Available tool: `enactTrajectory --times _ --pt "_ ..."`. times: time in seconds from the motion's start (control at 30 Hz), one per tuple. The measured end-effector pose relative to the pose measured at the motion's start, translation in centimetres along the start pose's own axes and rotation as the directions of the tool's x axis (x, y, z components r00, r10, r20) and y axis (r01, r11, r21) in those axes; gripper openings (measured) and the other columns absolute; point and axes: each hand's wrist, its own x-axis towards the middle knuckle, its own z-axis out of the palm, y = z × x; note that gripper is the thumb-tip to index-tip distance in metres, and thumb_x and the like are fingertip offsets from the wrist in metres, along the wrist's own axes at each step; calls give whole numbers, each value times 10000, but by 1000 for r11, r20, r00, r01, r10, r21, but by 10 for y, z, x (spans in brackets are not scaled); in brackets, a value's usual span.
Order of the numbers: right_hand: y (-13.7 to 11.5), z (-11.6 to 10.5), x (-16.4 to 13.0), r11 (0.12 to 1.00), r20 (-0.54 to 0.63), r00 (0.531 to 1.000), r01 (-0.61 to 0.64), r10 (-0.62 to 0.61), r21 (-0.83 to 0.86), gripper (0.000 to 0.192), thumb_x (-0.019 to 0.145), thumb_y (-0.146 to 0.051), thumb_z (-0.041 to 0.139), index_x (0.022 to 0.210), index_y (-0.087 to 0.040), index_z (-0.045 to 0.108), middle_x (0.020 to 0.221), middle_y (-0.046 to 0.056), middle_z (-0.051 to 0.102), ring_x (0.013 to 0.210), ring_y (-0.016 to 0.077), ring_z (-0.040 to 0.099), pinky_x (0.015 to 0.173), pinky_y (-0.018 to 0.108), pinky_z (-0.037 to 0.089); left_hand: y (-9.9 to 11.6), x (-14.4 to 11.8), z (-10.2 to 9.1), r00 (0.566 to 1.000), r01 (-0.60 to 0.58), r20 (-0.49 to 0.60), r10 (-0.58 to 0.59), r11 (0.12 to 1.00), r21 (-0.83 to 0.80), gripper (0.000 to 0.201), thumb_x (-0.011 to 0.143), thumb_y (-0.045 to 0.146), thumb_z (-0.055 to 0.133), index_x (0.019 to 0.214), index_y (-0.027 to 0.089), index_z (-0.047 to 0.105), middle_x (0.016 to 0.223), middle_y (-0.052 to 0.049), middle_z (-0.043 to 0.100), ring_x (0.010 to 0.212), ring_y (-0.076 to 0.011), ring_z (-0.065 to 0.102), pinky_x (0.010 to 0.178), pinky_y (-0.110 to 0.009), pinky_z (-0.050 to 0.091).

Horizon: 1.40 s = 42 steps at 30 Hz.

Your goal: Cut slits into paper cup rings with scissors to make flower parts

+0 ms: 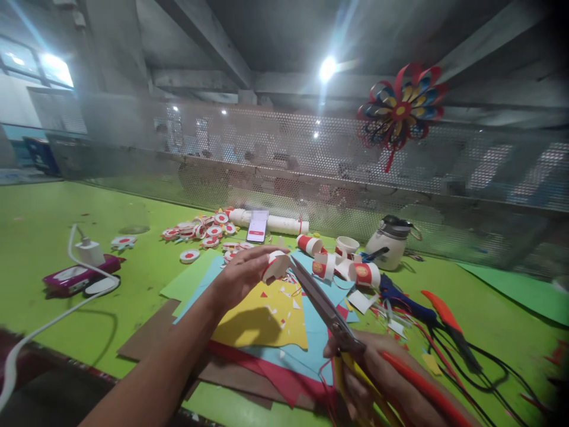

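My left hand is closed on a small white piece of paper cup with a trace of red, held above the coloured sheets. From the lower right, my right hand grips a pair of scissors by its yellow and red handles. The long blades point up and left, their tips close to the cup piece; whether they touch it I cannot tell. Below lies a yellow sheet strewn with small red and white scraps, on top of a light blue sheet.
Red-and-white paper cups lie behind the scissors. Finished round pieces are heaped at the back left, near a propped phone. A glue gun with cables lies right. A purple power strip and a pale jar flank the area.
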Motion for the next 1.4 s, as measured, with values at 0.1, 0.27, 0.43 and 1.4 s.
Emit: enactTrajectory --times 0.1,0.27,0.43,1.4 --pt "-7 4 4 959 -63 993 82 -102 -270 422 853 -536 414 1008 -193 606 599 6 537 544 165 526 526 276 406 2 -1 3 1000 -28 4 28 999 40 340 753 248 611 1084 172 620 991 -95 636 846 -174 571 726 -275 423" --pt "-14 6 12 770 -104 973 96 -207 -631 337 793 -480 534 929 -188 632 679 30 597 623 195 515 586 290 381 2 -1 6 997 -74 9 73 994 86 396 708 190 667 1099 210 600 1074 -110 634 975 -231 574 801 -349 441" --pt "-9 7 16 665 -114 969 63 -219 -744 361 801 -445 557 1022 -164 605 818 95 641 725 246 550 666 346 422 -2 2 7 994 -103 -24 107 985 142 449 690 136 685 1120 216 587 1118 -105 617 962 -213 587 849 -370 449" --pt "11 7 16 295 -143 859 9 -491 -955 418 809 -348 601 1155 -156 464 929 118 584 818 263 566 702 415 498 -24 8 8 946 -173 -129 297 799 577 483 730 242 644 1173 169 466 1116 -109 554 921 -187 606 838 -392 527"
